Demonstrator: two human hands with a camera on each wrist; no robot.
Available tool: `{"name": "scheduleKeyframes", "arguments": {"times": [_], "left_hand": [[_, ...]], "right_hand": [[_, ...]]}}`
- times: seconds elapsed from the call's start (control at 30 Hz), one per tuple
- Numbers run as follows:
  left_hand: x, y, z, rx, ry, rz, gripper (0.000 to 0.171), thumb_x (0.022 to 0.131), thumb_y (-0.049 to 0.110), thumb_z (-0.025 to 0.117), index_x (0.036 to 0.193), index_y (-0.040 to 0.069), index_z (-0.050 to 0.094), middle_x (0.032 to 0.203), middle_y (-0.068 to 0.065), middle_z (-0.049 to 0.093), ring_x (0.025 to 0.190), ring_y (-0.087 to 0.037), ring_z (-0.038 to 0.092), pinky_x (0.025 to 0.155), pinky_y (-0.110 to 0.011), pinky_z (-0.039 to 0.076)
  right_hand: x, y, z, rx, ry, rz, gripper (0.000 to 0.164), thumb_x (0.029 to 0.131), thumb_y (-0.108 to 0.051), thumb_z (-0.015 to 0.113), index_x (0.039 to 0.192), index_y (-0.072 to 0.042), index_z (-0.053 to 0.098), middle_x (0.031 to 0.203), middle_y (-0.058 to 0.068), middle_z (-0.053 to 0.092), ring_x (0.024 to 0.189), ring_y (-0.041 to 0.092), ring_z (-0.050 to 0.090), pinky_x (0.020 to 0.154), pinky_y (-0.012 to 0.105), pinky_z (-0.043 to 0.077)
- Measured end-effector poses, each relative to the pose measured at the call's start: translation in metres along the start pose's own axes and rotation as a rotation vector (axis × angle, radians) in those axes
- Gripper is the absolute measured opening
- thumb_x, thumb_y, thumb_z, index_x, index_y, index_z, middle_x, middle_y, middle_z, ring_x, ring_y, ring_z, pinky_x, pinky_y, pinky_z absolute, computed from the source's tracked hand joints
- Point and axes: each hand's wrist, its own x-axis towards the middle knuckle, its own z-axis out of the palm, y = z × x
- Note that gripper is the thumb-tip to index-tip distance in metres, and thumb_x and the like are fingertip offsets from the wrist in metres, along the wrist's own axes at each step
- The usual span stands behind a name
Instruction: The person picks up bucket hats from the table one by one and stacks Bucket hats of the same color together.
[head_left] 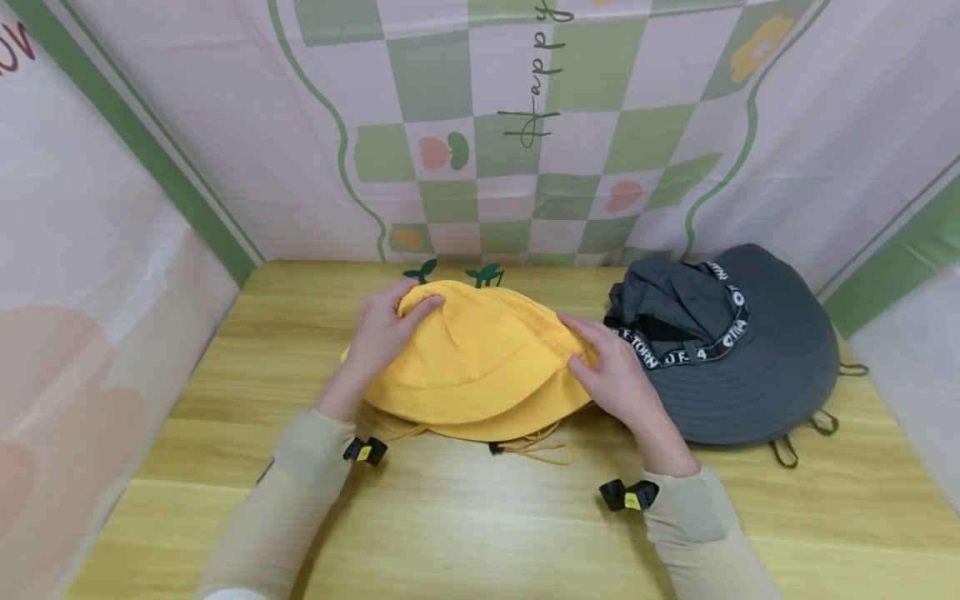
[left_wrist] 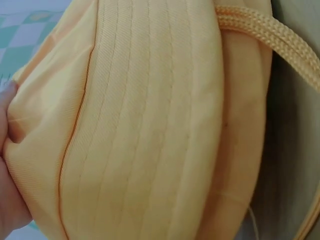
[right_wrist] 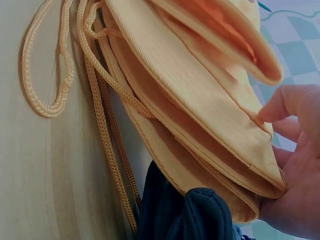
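Note:
Yellow bucket hats lie stacked at the middle of the table, the top hat (head_left: 465, 358) over a lower hat (head_left: 517, 427). Two green sprout ornaments (head_left: 483, 274) stick up behind the crown. My left hand (head_left: 382, 329) pinches the crown at its upper left, thumb in front. At the right side, my right hand (head_left: 618, 375) grips the brim edge; in the right wrist view its fingers (right_wrist: 280, 107) hold layered yellow brims (right_wrist: 200, 110). A yellow chin cord (head_left: 543, 452) with a dark toggle trails onto the table.
A dark grey wide-brimmed hat (head_left: 772, 358) lies at the right, close beside my right hand, its lettered band showing and small loops at its edge. The wooden table (head_left: 465, 525) meets a green-and-white checked cloth (head_left: 510, 142) at the back.

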Motion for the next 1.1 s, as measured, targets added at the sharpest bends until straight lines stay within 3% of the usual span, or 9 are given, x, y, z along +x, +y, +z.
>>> {"name": "scheduleKeyframes", "arguments": {"times": [0.1,0.23,0.33,0.47,0.73,0.93,1.1], "left_hand": [[0.000,0.003,0.007,0.016,-0.015,-0.022,0.022,0.096,0.028,0.068,0.092,0.006,0.065,0.070,-0.006,0.058,0.059,-0.015,0.048,0.058,-0.024,0.040],[0.001,0.006,0.017,0.049,-0.039,-0.039,0.025,0.097,0.031,0.066,0.095,0.006,0.064,0.069,-0.004,0.053,0.061,-0.016,0.045,0.059,-0.026,0.039],[0.002,0.005,0.025,0.087,-0.059,-0.034,0.028,0.099,0.033,0.062,0.097,0.006,0.062,0.065,-0.001,0.044,0.058,-0.016,0.042,0.057,-0.027,0.037],[0.002,0.007,0.034,0.136,-0.073,-0.012,0.029,0.102,0.034,0.057,0.099,0.005,0.060,0.062,0.001,0.039,0.056,-0.017,0.041,0.055,-0.028,0.036],[0.004,0.019,0.047,0.194,-0.118,-0.037,0.035,0.104,0.036,0.053,0.113,0.004,0.060,0.075,-0.008,0.058,0.066,-0.022,0.054,0.062,-0.034,0.046],[0.003,0.023,0.051,0.148,-0.144,-0.072,0.039,0.106,0.036,0.048,0.120,0.001,0.056,0.091,-0.014,0.065,0.080,-0.028,0.062,0.073,-0.042,0.052],[0.002,0.019,0.045,0.030,-0.216,-0.151,0.046,0.106,0.042,0.044,0.130,0.003,0.049,0.119,-0.015,0.061,0.108,-0.030,0.061,0.094,-0.046,0.051]], "right_hand": [[0.001,0.001,-0.001,0.026,-0.017,0.022,0.052,0.096,0.000,0.044,0.148,-0.007,0.048,0.148,0.020,0.051,0.111,0.036,0.058,0.083,0.043,0.044],[0.001,0.002,-0.001,0.065,-0.029,0.047,0.045,0.105,-0.011,0.039,0.148,-0.008,0.047,0.150,0.020,0.049,0.136,0.038,0.048,0.102,0.053,0.041],[0.001,0.002,0.000,0.059,-0.034,0.046,0.046,0.106,-0.025,0.048,0.149,-0.009,0.048,0.149,0.019,0.050,0.137,0.039,0.047,0.107,0.058,0.039],[0.000,0.001,0.000,0.029,-0.048,0.049,0.058,0.099,-0.033,0.063,0.150,-0.011,0.046,0.150,0.018,0.049,0.139,0.039,0.044,0.110,0.059,0.038],[0.000,0.000,-0.001,0.018,-0.062,0.036,0.064,0.093,-0.024,0.071,0.150,-0.009,0.045,0.150,0.019,0.048,0.139,0.040,0.044,0.111,0.059,0.037],[-0.001,-0.001,-0.001,-0.004,-0.071,0.010,0.065,0.093,-0.020,0.071,0.150,-0.007,0.044,0.150,0.020,0.047,0.139,0.041,0.043,0.111,0.060,0.036],[-0.002,-0.002,-0.003,0.011,-0.073,-0.005,0.064,0.093,-0.017,0.071,0.151,-0.008,0.044,0.151,0.019,0.047,0.140,0.040,0.043,0.111,0.060,0.036]]}}
